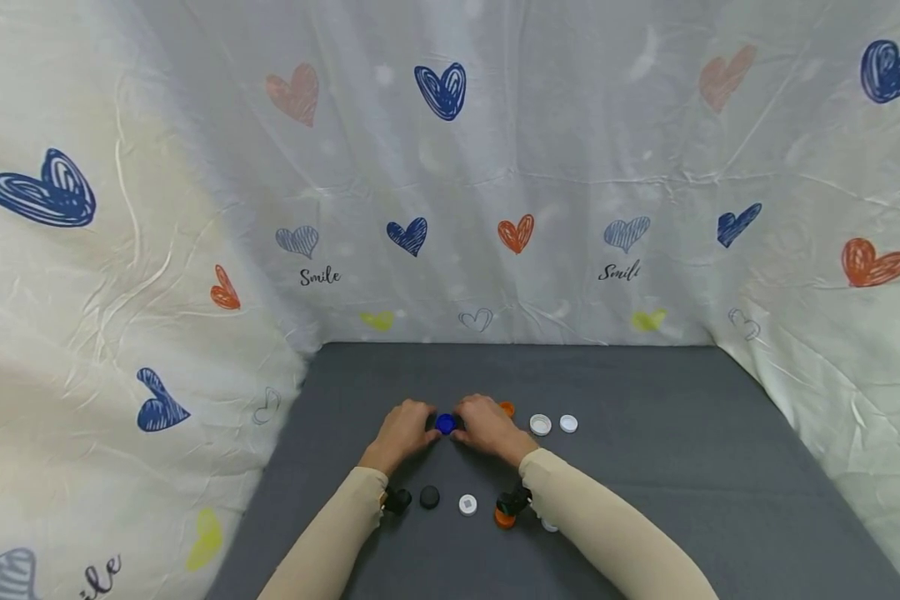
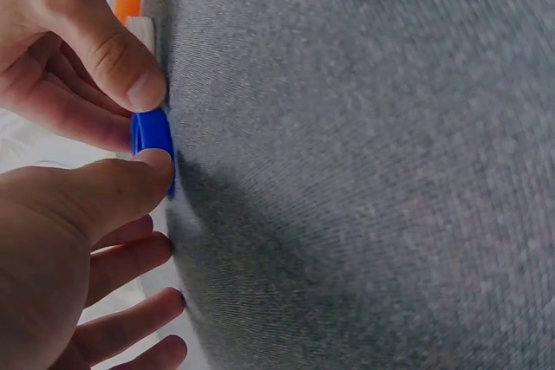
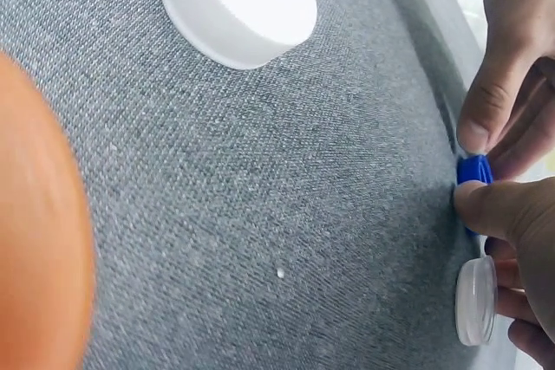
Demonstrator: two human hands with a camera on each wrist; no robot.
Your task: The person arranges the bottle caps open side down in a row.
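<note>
A round blue bottle cap [image 1: 446, 423] lies on the grey table between my two hands. My left hand [image 1: 405, 429] pinches its left side, the thumb pressed on the near edge and the other fingers fanned out in the left wrist view. From the other side my right hand [image 1: 487, 427] holds the same blue cap [image 3: 474, 168] between thumb and fingers. Both thumbtips sit close together on it. Part of the cap is hidden by the fingers.
Right of my hands are an orange cap [image 1: 506, 408], a white cap [image 1: 540, 425] and a smaller white cap [image 1: 568, 423]. Nearer me lie a black cap [image 1: 429, 497], a white cap [image 1: 468, 505] and an orange cap [image 1: 505, 520]. A heart-printed curtain [image 1: 450, 167] surrounds the table.
</note>
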